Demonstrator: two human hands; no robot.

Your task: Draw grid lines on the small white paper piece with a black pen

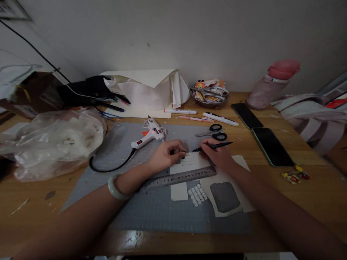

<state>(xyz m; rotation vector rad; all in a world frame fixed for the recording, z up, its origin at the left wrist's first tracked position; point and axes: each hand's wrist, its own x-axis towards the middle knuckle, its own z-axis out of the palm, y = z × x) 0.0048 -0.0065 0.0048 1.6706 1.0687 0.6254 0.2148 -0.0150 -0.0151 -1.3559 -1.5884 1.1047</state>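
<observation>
right hand holding pen, bowl of scissors

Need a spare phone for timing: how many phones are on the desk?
2: one phone near the pink bottle, the other phone in front of it, right of the scissors.

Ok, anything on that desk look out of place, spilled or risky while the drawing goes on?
One thing: the glue gun lies tipped on the cutting mat with a red light showing, apparently switched on. Small scraps litter the wooden desk at left. Nothing else looks wrong.
</observation>
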